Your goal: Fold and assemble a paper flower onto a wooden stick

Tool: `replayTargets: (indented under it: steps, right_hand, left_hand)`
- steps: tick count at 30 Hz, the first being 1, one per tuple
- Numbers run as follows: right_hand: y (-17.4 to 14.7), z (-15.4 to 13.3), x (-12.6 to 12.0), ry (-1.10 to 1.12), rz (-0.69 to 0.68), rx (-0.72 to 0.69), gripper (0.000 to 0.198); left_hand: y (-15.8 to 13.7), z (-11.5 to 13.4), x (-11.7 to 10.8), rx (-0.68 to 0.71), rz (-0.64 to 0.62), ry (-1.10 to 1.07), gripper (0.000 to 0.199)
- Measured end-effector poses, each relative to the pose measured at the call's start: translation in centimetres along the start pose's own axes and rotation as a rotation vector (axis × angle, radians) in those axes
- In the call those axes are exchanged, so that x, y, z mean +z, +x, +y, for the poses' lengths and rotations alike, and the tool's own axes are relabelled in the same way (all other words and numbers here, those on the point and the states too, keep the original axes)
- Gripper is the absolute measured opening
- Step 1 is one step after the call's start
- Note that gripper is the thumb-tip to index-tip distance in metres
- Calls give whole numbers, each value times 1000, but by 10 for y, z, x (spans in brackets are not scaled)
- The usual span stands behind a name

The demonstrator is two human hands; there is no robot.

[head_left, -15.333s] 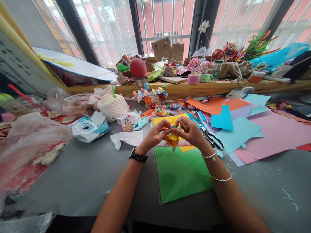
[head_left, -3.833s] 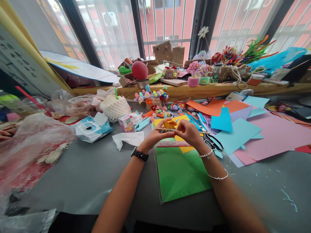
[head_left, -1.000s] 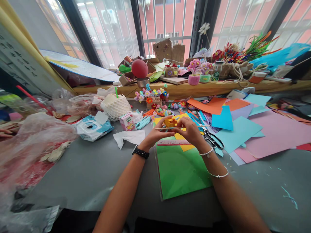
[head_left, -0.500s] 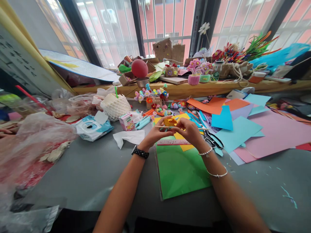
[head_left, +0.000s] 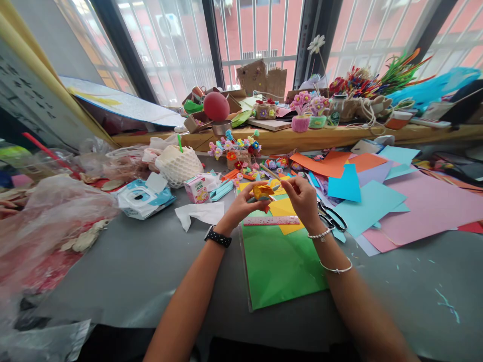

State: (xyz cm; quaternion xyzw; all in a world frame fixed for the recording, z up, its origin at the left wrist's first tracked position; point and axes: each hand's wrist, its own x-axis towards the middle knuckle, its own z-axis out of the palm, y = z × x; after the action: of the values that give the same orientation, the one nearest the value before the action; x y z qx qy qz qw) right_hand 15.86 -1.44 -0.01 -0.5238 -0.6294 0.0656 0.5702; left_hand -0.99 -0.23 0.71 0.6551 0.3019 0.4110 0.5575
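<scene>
My left hand (head_left: 246,202) is closed around a small folded orange-yellow paper piece (head_left: 263,191), perhaps a paper flower, with grey-blue bits at its lower side. My right hand (head_left: 300,197) pinches a thin wooden stick (head_left: 270,172), which points up and to the left, its tip apart from the folded piece. Below both hands lie a pink ruler (head_left: 269,220), yellow paper (head_left: 289,231) and a green sheet (head_left: 285,266). Black-handled scissors (head_left: 332,217) rest just right of my right wrist.
Sheets of pink paper (head_left: 433,201) and blue paper (head_left: 345,183) spread on the right. To the left are a wet-wipe pack (head_left: 145,197), a small pink carton (head_left: 196,189) and a white tissue (head_left: 199,213). Craft flowers (head_left: 236,146) and a red balloon (head_left: 216,106) stand farther back.
The stick, which lay level across both hands, is now tilted upward in my right hand. My right hand has drawn away to the right from my left, which keeps the folded piece.
</scene>
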Motion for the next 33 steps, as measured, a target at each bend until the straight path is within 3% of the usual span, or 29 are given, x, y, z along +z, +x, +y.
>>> replayTargets:
  steps: [9, 15, 23, 33]
  right_hand:
    - [4, 5, -2, 22, -114, -72, 26]
    - [3, -2, -4, -10, -69, -153, 35]
    - [2, 0, -6, 13, -322, -210, 23]
    - [2, -2, -4, 50, -374, -216, 13]
  left_hand:
    - [-1, 3, 1, 6, -8, -33, 52]
    - [1, -1, 0, -42, 10, -97, 68]
    - [0, 0, 0, -71, 18, -58, 72]
    - [-2, 2, 1, -115, -22, -15, 71]
